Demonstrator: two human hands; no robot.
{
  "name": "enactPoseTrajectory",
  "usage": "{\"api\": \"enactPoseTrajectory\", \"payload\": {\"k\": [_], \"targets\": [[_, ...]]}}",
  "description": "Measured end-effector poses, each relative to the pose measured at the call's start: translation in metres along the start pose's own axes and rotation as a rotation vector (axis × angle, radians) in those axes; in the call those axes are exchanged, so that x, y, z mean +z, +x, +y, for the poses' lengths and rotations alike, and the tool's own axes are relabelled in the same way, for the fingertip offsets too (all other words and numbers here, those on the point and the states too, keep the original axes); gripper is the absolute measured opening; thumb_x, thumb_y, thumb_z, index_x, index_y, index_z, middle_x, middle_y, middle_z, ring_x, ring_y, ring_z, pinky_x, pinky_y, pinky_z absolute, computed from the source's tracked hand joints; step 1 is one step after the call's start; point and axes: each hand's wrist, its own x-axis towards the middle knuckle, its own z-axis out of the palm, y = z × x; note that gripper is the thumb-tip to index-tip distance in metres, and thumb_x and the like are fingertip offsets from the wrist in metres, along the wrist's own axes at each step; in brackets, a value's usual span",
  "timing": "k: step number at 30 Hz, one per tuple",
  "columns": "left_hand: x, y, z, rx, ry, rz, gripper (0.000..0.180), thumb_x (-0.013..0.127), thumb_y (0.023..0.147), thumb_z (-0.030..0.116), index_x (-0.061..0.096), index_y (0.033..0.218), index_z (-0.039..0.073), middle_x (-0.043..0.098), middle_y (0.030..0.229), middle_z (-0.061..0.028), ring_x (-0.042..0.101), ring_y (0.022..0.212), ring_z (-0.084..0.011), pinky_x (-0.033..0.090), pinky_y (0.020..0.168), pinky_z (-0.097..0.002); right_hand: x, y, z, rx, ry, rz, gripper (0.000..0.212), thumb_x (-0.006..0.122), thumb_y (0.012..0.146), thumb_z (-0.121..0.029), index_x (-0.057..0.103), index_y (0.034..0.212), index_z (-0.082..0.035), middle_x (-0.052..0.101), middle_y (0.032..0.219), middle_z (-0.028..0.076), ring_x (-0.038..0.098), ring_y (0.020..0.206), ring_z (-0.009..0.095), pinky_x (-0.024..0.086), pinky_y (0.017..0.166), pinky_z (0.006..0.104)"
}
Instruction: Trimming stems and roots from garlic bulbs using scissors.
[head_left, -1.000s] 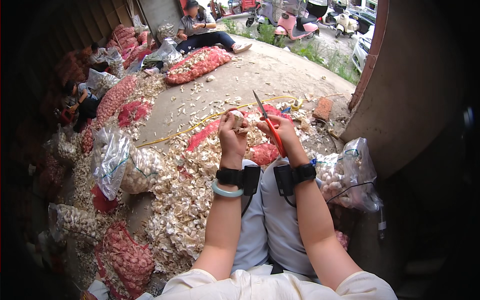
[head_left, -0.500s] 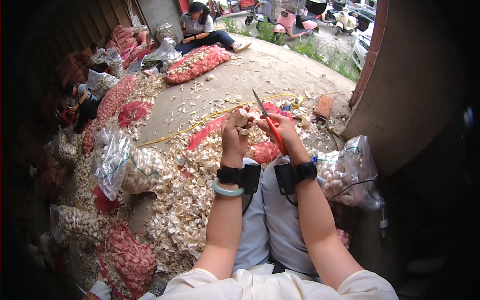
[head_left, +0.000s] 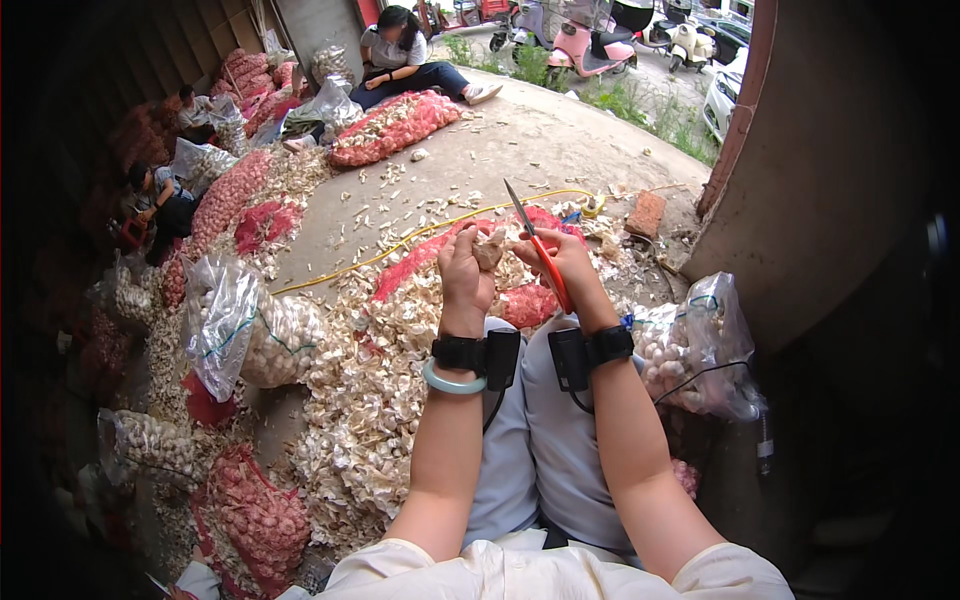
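Fingers curled, my left hand [head_left: 465, 270] holds a garlic bulb [head_left: 489, 251] with brownish, papery skin. Close on its right, my right hand [head_left: 566, 262] grips a pair of scissors [head_left: 543, 250] with red handles. The blades point up and away, apart from the bulb. Both hands are above my knees, over a heap of garlic skins [head_left: 370, 430]. A flattened red mesh bag [head_left: 528, 303] lies just beyond my knees, partly covered by skins.
Clear plastic bags of garlic [head_left: 285, 340] stand at left, another bag [head_left: 697, 345] at right. A yellow cord [head_left: 410, 238] crosses the floor near a brick [head_left: 646, 213]. A full red mesh sack [head_left: 395, 128] lies before a seated person [head_left: 395, 60]; others sit far left.
The bulb in my left hand has turned; its brownish side now shows instead of white, and the loose skin under it is gone. The scissors stay almost in place.
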Motion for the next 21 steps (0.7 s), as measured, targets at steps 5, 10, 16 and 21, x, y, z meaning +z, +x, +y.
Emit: {"api": "enactPoseTrajectory", "payload": {"k": [5, 10, 16, 21], "targets": [[0.005, -0.003, 0.001, -0.032, 0.015, 0.121, 0.015, 0.052, 0.083, 0.015, 0.051, 0.093, 0.003, 0.057, 0.076, -0.0084, 0.058, 0.064, -0.0199, 0.049, 0.055, -0.0306, -0.001, 0.003, 0.006, 0.006, 0.008, 0.023, 0.053, 0.076, 0.070, -0.036, 0.062, 0.101, 0.004, 0.064, 0.075, 0.006, 0.056, 0.067, 0.009, 0.046, 0.058, 0.0241], [0.002, -0.002, 0.006, -0.147, -0.067, 0.197, 0.014, 0.052, 0.082, 0.016, 0.049, 0.090, 0.005, 0.056, 0.077, -0.0088, 0.058, 0.066, -0.0212, 0.049, 0.057, -0.0315, 0.000, -0.002, -0.001, 0.067, 0.080, -0.019, 0.055, 0.076, 0.070, -0.036, 0.061, 0.103, 0.005, 0.064, 0.077, 0.006, 0.057, 0.067, 0.008, 0.046, 0.058, 0.0228], [0.002, -0.002, 0.003, -0.124, -0.175, 0.223, 0.012, 0.051, 0.082, 0.014, 0.048, 0.089, 0.005, 0.056, 0.084, -0.0096, 0.058, 0.076, -0.0232, 0.050, 0.067, -0.0359, -0.001, -0.001, 0.002, 0.012, 0.022, 0.012, 0.053, 0.075, 0.070, -0.037, 0.062, 0.102, 0.004, 0.063, 0.073, 0.004, 0.055, 0.063, 0.006, 0.044, 0.054, 0.0222], [-0.009, 0.006, -0.003, -0.100, -0.121, 0.221, 0.013, 0.052, 0.086, 0.014, 0.050, 0.094, 0.003, 0.056, 0.084, -0.0089, 0.058, 0.078, -0.0246, 0.050, 0.073, -0.0374, 0.000, -0.004, -0.006, 0.048, 0.012, -0.005, 0.052, 0.075, 0.071, -0.037, 0.062, 0.102, 0.003, 0.063, 0.071, 0.004, 0.054, 0.059, 0.007, 0.043, 0.051, 0.0226]]}}
